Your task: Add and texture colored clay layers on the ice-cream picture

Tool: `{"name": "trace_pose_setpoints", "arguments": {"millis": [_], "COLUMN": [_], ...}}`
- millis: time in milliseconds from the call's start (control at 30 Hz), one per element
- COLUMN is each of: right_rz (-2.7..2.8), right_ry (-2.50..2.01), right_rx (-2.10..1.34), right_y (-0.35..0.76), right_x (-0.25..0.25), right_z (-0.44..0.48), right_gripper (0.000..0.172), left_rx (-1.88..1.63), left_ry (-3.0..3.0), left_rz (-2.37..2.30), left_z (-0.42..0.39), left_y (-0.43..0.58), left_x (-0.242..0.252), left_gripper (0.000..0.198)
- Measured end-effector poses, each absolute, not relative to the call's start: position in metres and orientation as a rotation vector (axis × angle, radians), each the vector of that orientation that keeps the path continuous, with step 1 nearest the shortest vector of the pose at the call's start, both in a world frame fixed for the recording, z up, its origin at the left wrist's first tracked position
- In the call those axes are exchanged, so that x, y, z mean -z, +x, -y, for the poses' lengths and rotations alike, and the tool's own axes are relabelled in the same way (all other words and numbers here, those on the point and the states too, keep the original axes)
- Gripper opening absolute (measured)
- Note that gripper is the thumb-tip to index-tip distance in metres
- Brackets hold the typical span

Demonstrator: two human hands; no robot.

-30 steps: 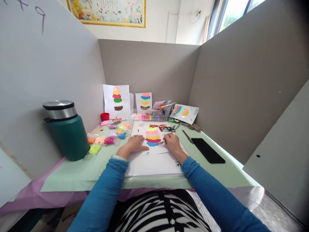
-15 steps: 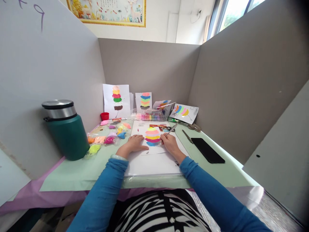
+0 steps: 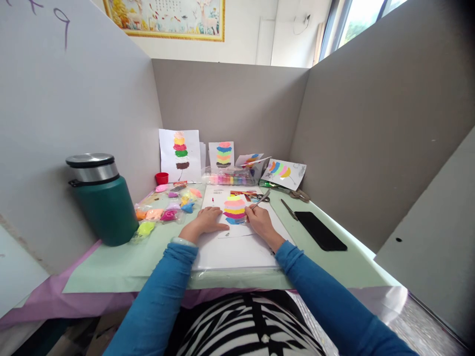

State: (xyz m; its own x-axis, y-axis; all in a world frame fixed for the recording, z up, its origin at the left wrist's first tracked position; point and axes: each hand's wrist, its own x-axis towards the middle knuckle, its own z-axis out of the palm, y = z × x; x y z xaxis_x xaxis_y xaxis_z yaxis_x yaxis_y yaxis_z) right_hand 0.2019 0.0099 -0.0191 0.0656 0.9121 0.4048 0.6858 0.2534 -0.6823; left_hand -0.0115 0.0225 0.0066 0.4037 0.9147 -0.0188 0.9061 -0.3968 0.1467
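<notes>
A stack of coloured clay bands (image 3: 235,209), yellow, pink, magenta and blue among them, lies on white paper (image 3: 237,254) in front of me. My left hand (image 3: 208,219) rests flat on the paper at its left side, thumb stretched toward the blue band. On the other side, my right hand (image 3: 260,220) is closed round a thin grey tool (image 3: 264,196), whose upper end points up and away. The tool's lower end is hard to make out by the blue band.
A green bottle (image 3: 106,210) stands at the left, beside bagged clay lumps (image 3: 168,214). Scissors (image 3: 264,198) and pencils lie behind the paper. At the right are a black phone (image 3: 321,231) and a knife (image 3: 288,209). Pictures (image 3: 180,155) lean at the back.
My right hand has shifted very slightly left and the tool has tilted a little more upright. My left hand stays in place on the paper.
</notes>
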Motion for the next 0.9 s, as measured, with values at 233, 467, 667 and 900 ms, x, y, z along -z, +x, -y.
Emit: {"name": "trace_pose_setpoints", "arguments": {"millis": [233,467,667,900], "right_rz": [1.631,1.714,1.682,1.748], "right_ry": [-1.559,-1.576,-1.581,-1.646], "right_rx": [-0.21,-0.188,-0.158,-0.105], "right_y": [0.2062,0.2031,0.2052,0.202], "right_x": [0.0192,0.0188,0.0185,0.0166], "right_z": [-0.0105,-0.0099,-0.009,-0.0083], "right_gripper": [0.032,0.034,0.035,0.034], "left_rx": [-0.085,-0.082,-0.07,-0.071], "left_ry": [2.512,2.493,2.488,2.495], "left_rz": [-1.639,-1.647,-1.647,-1.647], "left_z": [-0.023,-0.0196,-0.02,-0.0208], "left_y": [-0.0117,-0.0103,-0.0102,-0.0107], "left_x": [-0.0061,-0.0095,-0.0092,-0.0082], "left_gripper": [0.073,0.075,0.075,0.075]}}
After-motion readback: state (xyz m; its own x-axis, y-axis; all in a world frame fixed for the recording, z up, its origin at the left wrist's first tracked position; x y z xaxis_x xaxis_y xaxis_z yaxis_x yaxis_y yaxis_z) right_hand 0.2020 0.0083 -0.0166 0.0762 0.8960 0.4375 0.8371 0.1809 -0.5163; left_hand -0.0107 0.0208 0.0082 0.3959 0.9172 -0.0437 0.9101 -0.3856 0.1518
